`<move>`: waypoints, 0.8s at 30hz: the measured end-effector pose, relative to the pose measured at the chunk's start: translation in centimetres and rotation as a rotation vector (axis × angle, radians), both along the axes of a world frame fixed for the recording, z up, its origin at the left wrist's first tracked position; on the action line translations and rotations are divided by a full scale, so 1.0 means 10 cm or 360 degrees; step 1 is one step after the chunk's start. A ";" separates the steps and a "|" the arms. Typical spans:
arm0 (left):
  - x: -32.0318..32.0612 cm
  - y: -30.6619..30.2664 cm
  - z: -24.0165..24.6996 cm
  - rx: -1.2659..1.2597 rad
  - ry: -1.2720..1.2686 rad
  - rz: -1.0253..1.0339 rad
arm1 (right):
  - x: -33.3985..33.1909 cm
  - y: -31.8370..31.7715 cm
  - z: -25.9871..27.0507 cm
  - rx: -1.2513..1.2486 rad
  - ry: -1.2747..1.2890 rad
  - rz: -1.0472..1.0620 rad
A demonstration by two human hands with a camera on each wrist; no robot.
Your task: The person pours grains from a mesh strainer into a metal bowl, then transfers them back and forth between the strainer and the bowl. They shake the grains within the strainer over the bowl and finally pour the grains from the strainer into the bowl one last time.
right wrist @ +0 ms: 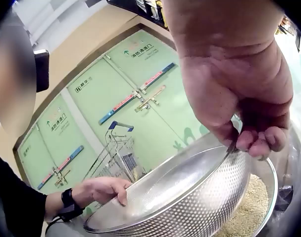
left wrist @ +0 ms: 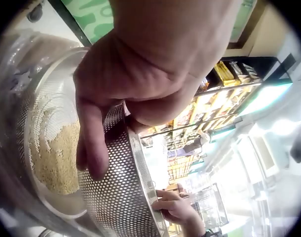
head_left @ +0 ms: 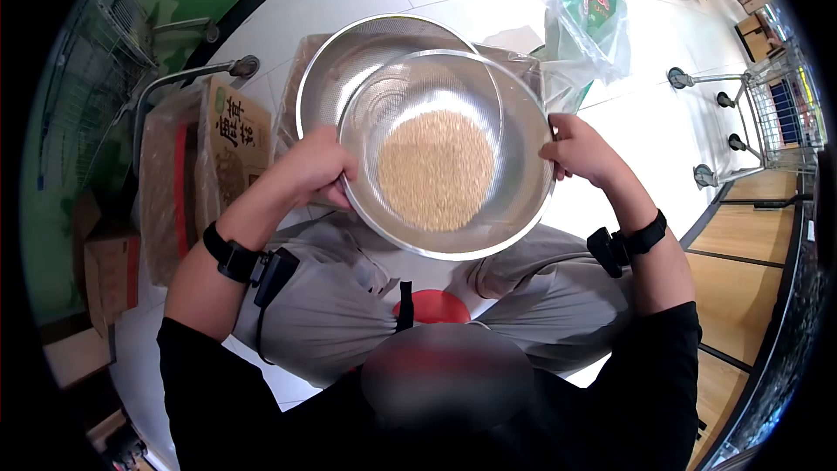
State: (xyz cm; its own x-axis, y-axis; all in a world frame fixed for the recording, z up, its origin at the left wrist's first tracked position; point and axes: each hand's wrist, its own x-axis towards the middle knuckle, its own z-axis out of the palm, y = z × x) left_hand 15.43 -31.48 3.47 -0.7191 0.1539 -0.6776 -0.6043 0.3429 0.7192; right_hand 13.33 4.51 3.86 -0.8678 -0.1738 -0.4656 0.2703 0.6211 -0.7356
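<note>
My left hand [head_left: 321, 166] and right hand [head_left: 580, 150] grip opposite sides of the rim of a round metal sieve [head_left: 527, 187]. A second round sieve [head_left: 340, 65] sits beneath it, partly covered and offset toward the far left. Pale tan grain [left wrist: 56, 158] lies in the lower sieve in the left wrist view, and shows within the upper sieve's outline in the head view. In the right wrist view the upper sieve tilts over the grain [right wrist: 254, 202], its inner wall bare. My left fingers lie against its perforated outer side.
Clear plastic [head_left: 523, 65] surrounds the lower sieve. A cardboard box [head_left: 231, 135] in plastic stands at left, beside a cart. A clear bag with a green packet [head_left: 597, 4] lies at the far right; another wheeled cart [head_left: 767, 113] stands further right. Wooden cabinets [head_left: 741, 235] line that side.
</note>
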 end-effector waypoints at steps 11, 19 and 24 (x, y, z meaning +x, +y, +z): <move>-0.36 0.15 0.15 -0.0220 0.0832 0.0187 | -0.34 0.02 -0.02 0.0056 0.0856 -0.0171; 0.06 0.12 0.18 0.0130 0.0387 0.0117 | 0.17 0.07 -0.07 -0.0091 0.0594 -0.0149; -0.09 0.05 -0.09 0.0128 0.0057 0.0043 | -0.02 0.02 -0.20 0.0083 0.0154 -0.0088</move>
